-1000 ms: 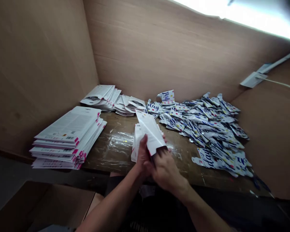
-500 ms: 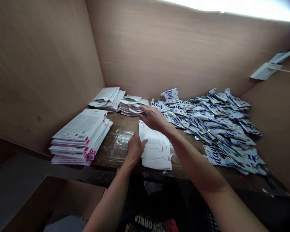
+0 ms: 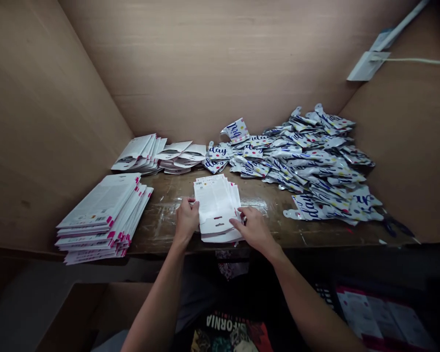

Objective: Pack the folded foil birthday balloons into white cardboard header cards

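Observation:
A small stack of white printed envelopes lies on the brown table between my hands, its edges uneven and its slotted flaps toward me. My left hand is closed at the stack's left edge, thumb and fingers pinching that side. At the lower right edge my right hand rests with thumb and fingers apart, touching the envelopes. Behind it, two groups of open-mouthed white envelopes stand near the back wall. A large heap of dotted foil packets covers the back right.
A tall pile of white envelopes with pink edges sits at the left. Dark-handled scissors or pliers lie at the right edge. Cardboard walls surround the table. Below are an open box and a dark crate.
My right hand has drawn back from the rear envelopes to the near stack's right edge. More envelopes lie on that stack. My left hand stays at its left side, and the view has shifted.

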`<control>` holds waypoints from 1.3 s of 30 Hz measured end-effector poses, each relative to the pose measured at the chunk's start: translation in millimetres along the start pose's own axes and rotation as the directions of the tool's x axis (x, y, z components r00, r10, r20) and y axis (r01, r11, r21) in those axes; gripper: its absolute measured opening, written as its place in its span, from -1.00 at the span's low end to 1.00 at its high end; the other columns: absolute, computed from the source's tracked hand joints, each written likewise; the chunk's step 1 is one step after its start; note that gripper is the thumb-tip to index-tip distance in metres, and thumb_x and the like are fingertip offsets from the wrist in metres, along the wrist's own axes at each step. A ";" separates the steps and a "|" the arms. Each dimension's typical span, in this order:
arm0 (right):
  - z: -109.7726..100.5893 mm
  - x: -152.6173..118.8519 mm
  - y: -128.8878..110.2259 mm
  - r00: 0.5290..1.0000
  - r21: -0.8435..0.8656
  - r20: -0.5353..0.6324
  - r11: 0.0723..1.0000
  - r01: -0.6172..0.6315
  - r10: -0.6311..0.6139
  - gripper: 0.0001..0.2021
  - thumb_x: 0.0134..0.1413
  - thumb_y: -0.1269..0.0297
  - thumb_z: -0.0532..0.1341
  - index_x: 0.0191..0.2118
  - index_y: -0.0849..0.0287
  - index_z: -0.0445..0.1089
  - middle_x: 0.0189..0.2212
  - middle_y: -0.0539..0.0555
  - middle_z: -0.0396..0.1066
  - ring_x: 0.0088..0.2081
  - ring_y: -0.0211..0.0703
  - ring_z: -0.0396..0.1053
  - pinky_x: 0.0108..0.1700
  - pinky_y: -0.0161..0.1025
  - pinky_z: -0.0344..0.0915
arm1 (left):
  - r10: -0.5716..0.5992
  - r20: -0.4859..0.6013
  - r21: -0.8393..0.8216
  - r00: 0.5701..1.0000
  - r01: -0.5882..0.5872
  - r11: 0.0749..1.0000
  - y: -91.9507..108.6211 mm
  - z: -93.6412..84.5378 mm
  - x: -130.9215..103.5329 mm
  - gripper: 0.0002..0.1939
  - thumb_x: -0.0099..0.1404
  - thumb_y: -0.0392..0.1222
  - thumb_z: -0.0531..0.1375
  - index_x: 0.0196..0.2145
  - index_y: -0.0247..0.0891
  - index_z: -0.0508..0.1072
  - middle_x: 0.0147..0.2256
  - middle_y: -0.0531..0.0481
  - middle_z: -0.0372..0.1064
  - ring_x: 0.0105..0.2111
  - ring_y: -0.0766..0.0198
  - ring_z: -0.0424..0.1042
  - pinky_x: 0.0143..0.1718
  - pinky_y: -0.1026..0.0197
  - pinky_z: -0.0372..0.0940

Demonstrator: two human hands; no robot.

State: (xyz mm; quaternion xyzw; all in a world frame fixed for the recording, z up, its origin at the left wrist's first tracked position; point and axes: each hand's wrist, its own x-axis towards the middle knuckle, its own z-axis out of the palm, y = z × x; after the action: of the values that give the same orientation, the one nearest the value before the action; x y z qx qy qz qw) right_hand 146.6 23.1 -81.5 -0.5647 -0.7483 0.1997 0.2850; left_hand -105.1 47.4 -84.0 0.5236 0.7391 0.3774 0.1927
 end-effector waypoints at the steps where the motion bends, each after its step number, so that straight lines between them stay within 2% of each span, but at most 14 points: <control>1: 3.2 -0.2 0.6 0.999 -0.043 0.032 0.999 -0.018 0.020 -0.60 0.24 0.07 0.35 0.08 0.22 0.52 -0.06 0.25 0.54 -0.04 0.12 0.48 0.05 -0.04 0.35 | -0.007 0.011 -0.034 1.000 0.008 0.999 2.6 -0.2 -1.3 -0.70 0.38 -0.05 0.18 -0.04 -0.25 0.50 -0.31 -0.15 0.57 -0.26 -0.02 0.54 -0.18 0.09 0.28; 3: 9.3 -0.6 2.6 0.995 -0.074 0.076 0.996 -0.056 0.062 -0.53 0.18 0.11 0.39 0.14 0.22 0.47 0.00 0.26 0.50 0.02 0.14 0.45 0.11 -0.02 0.33 | -0.008 0.053 -0.103 0.999 0.014 0.995 9.3 -0.9 -5.2 -0.68 0.32 -0.01 0.23 -0.07 -0.25 0.52 -0.39 -0.09 0.55 -0.36 0.02 0.51 -0.26 0.11 0.25; 7: 16.1 -3.3 6.3 0.994 0.009 0.043 0.995 -0.101 0.101 -0.48 0.13 0.16 0.41 0.18 0.22 0.43 0.03 0.24 0.45 0.07 0.13 0.42 0.17 0.00 0.32 | 0.017 0.118 -0.269 0.993 0.015 0.963 25.8 -3.3 -13.7 -0.79 0.18 -0.01 0.36 -0.42 -0.18 0.51 -0.51 0.01 0.44 -0.49 0.17 0.36 -0.39 0.18 0.14; 11: 7.9 -5.4 3.9 0.988 0.337 -0.068 0.935 -0.110 0.141 -0.50 0.06 0.20 0.40 0.13 0.18 0.45 0.02 0.21 0.45 0.04 0.09 0.41 0.13 0.01 0.35 | -0.011 0.166 -0.524 0.986 0.097 0.846 41.5 -5.7 -18.1 -0.68 0.17 0.08 0.36 -0.46 -0.19 0.43 -0.59 0.11 0.28 -0.61 0.32 0.18 -0.53 0.25 0.06; 12: 3.5 -5.6 1.9 0.984 0.493 -0.060 0.862 -0.117 0.167 -0.51 0.08 0.20 0.38 0.13 0.18 0.45 0.01 0.20 0.48 0.01 0.06 0.43 0.10 -0.01 0.38 | -0.016 0.195 -0.584 0.981 0.130 0.801 45.1 -6.0 -19.3 -0.65 0.15 0.11 0.37 -0.46 -0.20 0.41 -0.60 0.13 0.25 -0.64 0.36 0.14 -0.57 0.27 0.05; 14: -7.1 -6.4 -3.6 0.974 0.781 0.033 0.602 -0.165 0.224 -0.56 0.11 0.19 0.32 0.11 0.17 0.45 -0.07 0.14 0.54 -0.13 -0.04 0.47 -0.07 -0.12 0.43 | -0.015 0.257 -0.664 0.966 0.188 0.724 51.9 -5.9 -23.7 -0.61 0.12 0.13 0.41 -0.45 -0.21 0.40 -0.59 0.15 0.25 -0.66 0.41 0.12 -0.61 0.30 0.06; 17: -22.9 -10.9 -14.1 0.937 0.935 0.216 0.217 -0.279 0.274 -0.63 0.03 0.18 0.32 -0.03 0.19 0.48 -0.31 0.03 0.54 -0.41 -0.22 0.38 -0.41 -0.32 0.29 | 0.004 0.341 -0.800 0.940 0.288 0.526 60.9 -2.5 -37.2 -0.63 0.09 0.08 0.45 -0.34 -0.24 0.50 -0.44 0.00 0.48 -0.48 0.27 0.45 -0.40 0.23 0.39; 19: -30.5 -17.5 -20.8 0.916 0.928 0.319 0.114 -0.354 0.243 -0.70 -0.03 0.19 0.37 -0.16 0.20 0.48 -0.47 -0.05 0.46 -0.55 -0.33 0.23 -0.52 -0.38 0.13 | 0.063 0.442 -0.864 0.895 0.407 0.296 66.5 1.8 -49.5 -0.54 0.10 0.14 0.44 -0.18 -0.24 0.57 -0.24 -0.14 0.60 -0.16 0.01 0.60 -0.09 0.02 0.50; 21: -33.8 -26.2 -26.1 0.901 0.907 0.401 0.067 -0.416 0.164 -0.74 -0.02 0.15 0.40 -0.28 0.19 0.44 -0.63 -0.13 0.32 -0.65 -0.40 0.06 -0.57 -0.39 0.03 | 0.179 0.544 -0.839 0.820 0.533 0.107 73.1 7.1 -61.3 -0.32 0.10 0.34 0.38 -0.01 -0.23 0.58 -0.05 -0.26 0.61 0.11 -0.23 0.51 0.12 -0.20 0.43; 24: -30.2 -39.1 -29.5 0.905 0.908 0.412 0.038 -0.418 0.107 -0.65 0.08 -0.03 0.41 -0.34 0.15 0.37 -0.75 -0.22 0.12 -0.69 -0.41 -0.08 -0.58 -0.37 -0.02 | 0.331 0.592 -0.787 0.735 0.616 0.040 85.6 15.5 -72.2 0.01 0.10 0.59 0.20 0.25 -0.23 0.45 0.17 -0.36 0.49 0.30 -0.41 0.33 0.23 -0.42 0.30; 28: -18.1 -47.9 -27.1 0.928 0.930 0.288 0.161 -0.329 0.235 -0.50 0.22 -0.28 0.25 -0.40 0.08 0.26 -0.74 -0.22 0.03 -0.68 -0.38 -0.15 -0.60 -0.33 -0.16 | 0.384 0.578 -0.784 0.720 0.621 0.016 98.9 23.5 -73.9 0.08 0.15 0.58 0.18 0.41 -0.17 0.26 0.32 -0.34 0.34 0.38 -0.41 0.20 0.30 -0.45 0.22; 33: -17.5 -51.1 -19.0 0.960 0.660 -0.011 0.723 -0.203 0.280 -0.47 0.35 -0.11 0.17 -0.55 0.14 0.21 -0.63 -0.08 0.10 -0.53 -0.29 0.05 -0.48 -0.27 -0.11 | 0.417 0.605 -0.730 0.678 0.682 -0.049 101.1 32.5 -73.6 0.04 0.17 0.40 0.30 0.46 -0.11 0.18 0.37 -0.26 0.29 0.38 -0.38 0.22 0.34 -0.38 0.22; 36: -34.2 -51.6 -3.5 0.978 0.556 0.037 0.809 -0.191 0.205 -0.47 0.43 -0.06 0.11 -0.54 0.16 0.30 -0.61 -0.06 0.22 -0.52 -0.26 0.16 -0.45 -0.28 -0.01 | 0.390 0.618 -0.717 0.683 0.693 -0.077 101.9 37.0 -75.4 0.03 0.15 0.27 0.36 0.47 -0.14 0.17 0.34 -0.28 0.33 0.34 -0.40 0.28 0.32 -0.40 0.25; 39: -67.6 -47.8 36.1 0.985 0.434 0.011 0.886 -0.162 0.174 -0.55 0.42 -0.10 0.14 -0.28 0.16 0.54 -0.36 0.07 0.54 -0.32 -0.09 0.44 -0.27 -0.24 0.30 | 0.335 0.606 -0.737 0.722 0.668 -0.107 103.4 35.0 -74.6 0.03 0.16 0.31 0.35 0.46 -0.18 0.20 0.29 -0.32 0.39 0.29 -0.42 0.36 0.28 -0.45 0.28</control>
State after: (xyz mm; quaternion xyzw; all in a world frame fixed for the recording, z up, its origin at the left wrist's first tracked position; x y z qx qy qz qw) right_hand 226.6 -14.1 -62.3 -0.5527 -0.6293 0.3767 0.3957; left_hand 11.9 8.5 -36.1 0.1819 0.1580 0.5476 0.8013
